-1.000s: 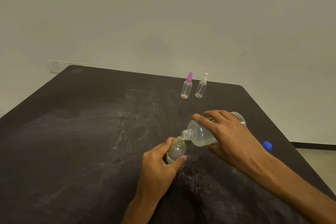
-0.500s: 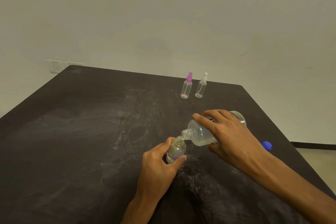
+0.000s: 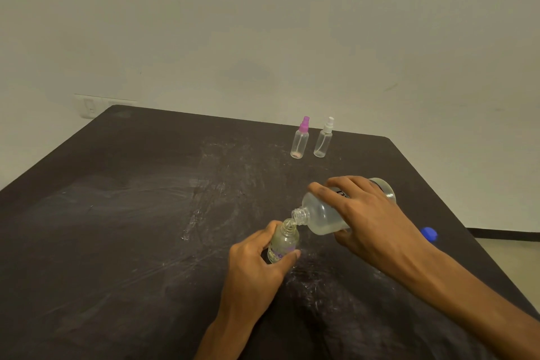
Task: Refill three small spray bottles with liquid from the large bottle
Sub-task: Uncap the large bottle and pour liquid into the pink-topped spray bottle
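Note:
My left hand (image 3: 257,260) grips a small uncapped clear bottle (image 3: 284,242) with a purple label, standing on the black table (image 3: 131,228). Tipped on its side, the large clear bottle (image 3: 323,216) is held in my right hand (image 3: 368,219); its open neck rests over the small bottle's mouth and clear liquid lies in its lower half. Two more small spray bottles stand upright at the far edge, apart from my hands: one with a pink sprayer (image 3: 300,139), one with a white sprayer (image 3: 323,139).
A blue cap (image 3: 429,233) lies on the table near the right edge, behind my right wrist. A pale wall rises behind the table, with a white socket plate (image 3: 90,106) at the far left corner. The table's right edge drops to the floor.
Both hands and both bottles hold almost the same pose across the frames; the large bottle stays tipped over the small one.

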